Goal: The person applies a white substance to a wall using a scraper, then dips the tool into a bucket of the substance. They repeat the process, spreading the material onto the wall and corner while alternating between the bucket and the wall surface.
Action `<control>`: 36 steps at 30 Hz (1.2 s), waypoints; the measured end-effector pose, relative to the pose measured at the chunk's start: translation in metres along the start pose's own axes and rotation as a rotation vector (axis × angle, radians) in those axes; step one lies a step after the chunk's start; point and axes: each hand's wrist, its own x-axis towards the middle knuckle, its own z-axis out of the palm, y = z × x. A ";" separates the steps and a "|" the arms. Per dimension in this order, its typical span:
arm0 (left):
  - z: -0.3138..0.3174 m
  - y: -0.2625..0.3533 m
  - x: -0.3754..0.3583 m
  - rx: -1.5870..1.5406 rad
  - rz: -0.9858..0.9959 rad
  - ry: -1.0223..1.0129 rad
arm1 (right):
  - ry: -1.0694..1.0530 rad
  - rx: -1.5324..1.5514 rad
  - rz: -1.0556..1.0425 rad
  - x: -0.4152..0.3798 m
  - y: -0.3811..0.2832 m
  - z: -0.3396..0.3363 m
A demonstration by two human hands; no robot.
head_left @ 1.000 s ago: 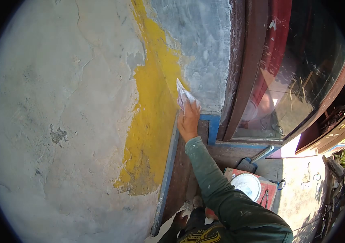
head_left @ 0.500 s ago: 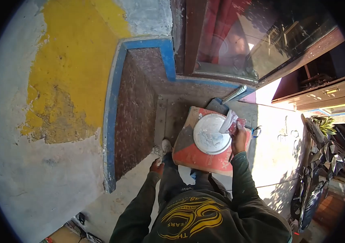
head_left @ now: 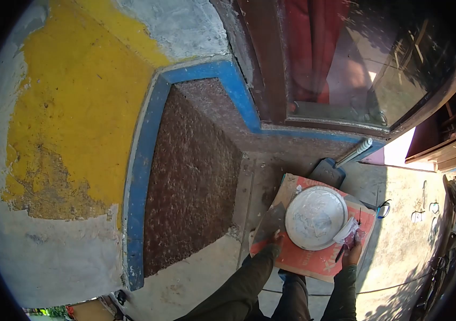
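Note:
A round whitish lid or tray [head_left: 317,218], smeared with white material, lies on a red and grey cardboard box [head_left: 292,255]. My right hand [head_left: 352,253] is closed around a clear and reddish plastic packet [head_left: 348,231] at the lid's lower right edge. A thin dark object [head_left: 339,253] sticks out beside that hand; what it is cannot be made out. At the box's left side is my left hand [head_left: 275,238], its fingers apart and nothing visible in them.
Behind the box stands a dark dustpan [head_left: 328,172] with a pale handle. A blue-rimmed brown wall recess [head_left: 196,182] and a yellow and grey wall [head_left: 78,117] are on the left. A glass window [head_left: 367,69] is above. Sunlit floor [head_left: 399,230] lies right.
The view has shifted, so the box and lid appear lower and further right. My left hand has moved from beside my leg to the box's side. My right hand still holds the packet.

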 end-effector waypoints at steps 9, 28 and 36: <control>0.028 0.009 0.037 0.219 0.057 0.086 | 0.010 -0.021 0.016 0.040 0.028 0.003; 0.029 -0.044 0.106 -0.222 -0.301 0.180 | -0.003 -0.138 0.146 0.053 0.038 -0.016; 0.008 0.028 0.033 -0.523 -0.391 -0.053 | -0.010 -0.154 0.164 0.062 0.038 -0.025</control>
